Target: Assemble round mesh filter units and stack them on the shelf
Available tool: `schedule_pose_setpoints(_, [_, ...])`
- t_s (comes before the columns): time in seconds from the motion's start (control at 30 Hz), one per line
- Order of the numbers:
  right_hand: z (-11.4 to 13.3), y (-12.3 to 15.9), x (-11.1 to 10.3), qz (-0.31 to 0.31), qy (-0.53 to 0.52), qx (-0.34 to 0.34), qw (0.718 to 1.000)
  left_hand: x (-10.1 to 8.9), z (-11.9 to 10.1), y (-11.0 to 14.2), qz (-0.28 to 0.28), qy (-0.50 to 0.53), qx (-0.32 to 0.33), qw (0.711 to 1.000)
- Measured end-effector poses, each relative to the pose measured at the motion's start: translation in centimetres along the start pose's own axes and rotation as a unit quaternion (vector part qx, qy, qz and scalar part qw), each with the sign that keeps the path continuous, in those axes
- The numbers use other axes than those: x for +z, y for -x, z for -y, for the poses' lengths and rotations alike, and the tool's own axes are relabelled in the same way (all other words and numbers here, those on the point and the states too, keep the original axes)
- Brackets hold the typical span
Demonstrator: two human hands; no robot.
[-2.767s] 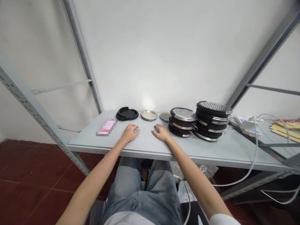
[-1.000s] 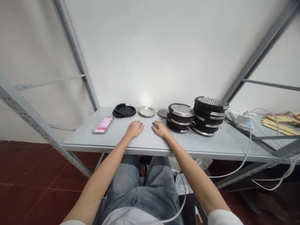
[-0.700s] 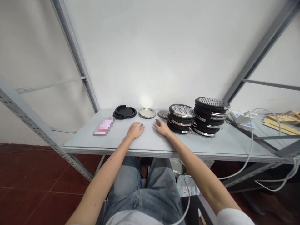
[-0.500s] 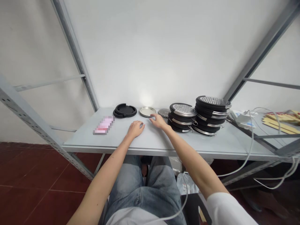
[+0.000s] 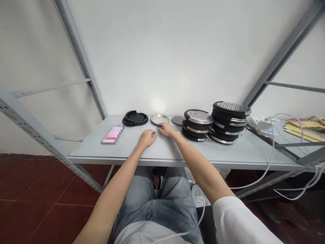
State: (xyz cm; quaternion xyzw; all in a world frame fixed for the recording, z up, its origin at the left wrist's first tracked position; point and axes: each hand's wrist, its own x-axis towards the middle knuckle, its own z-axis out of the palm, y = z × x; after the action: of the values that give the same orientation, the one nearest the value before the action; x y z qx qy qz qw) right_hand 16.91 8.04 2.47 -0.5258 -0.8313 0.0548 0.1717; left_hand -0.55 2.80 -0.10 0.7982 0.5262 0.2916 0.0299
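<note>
My left hand (image 5: 146, 138) rests on the grey tabletop (image 5: 132, 144), fingers curled and thumb bent in. A small dark spot shows between thumb and forefinger; whether it is a thing or a shadow I cannot make out. At the near edge of a round, shallow silver metal disc (image 5: 159, 118) is my right hand (image 5: 166, 130). Its fingers are a little apart, reaching to the disc's rim, with no firm grip visible. The disc seems to lie on another like it. Left of it lie round black rings (image 5: 135, 117), stacked; on its right is a dark, speckled mesh disc (image 5: 177, 120).
Two stacks of black-rimmed round parts with perforated metal tops, a shorter stack (image 5: 198, 125) and a taller stack (image 5: 231, 122), stand at right. A blurred-out pink item (image 5: 113, 134) lies at left. Further right are a white box (image 5: 264, 127), a white cable (image 5: 273, 152) and yellow strips (image 5: 302, 130).
My right hand has shifted slightly left along the near edge of the silver disc. My left hand stays in place. The view has tilted a little.
</note>
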Motion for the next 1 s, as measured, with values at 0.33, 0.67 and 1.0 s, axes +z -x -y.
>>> schedule_pose_setpoints(0.33, [-0.3, 1.2, -1.3, -0.038, 0.022, 0.028, 0.999, 0.1, 0.2, 0.0, -0.007, 0.012, -0.011, 1.000])
schedule_pose_setpoints(0.67, [0.1, 0.8, -2.2, -0.203, -0.018, -0.060, 0.977, 0.2, 0.2, 0.2, -0.026, 0.020, -0.018, 0.999])
schedule_pose_setpoints(1.0, [-0.5, 8.4, -4.4, -0.224, 0.030, -0.275, 0.935, 0.3, 0.7, -0.2, -0.110, 0.052, -0.073, 0.990])
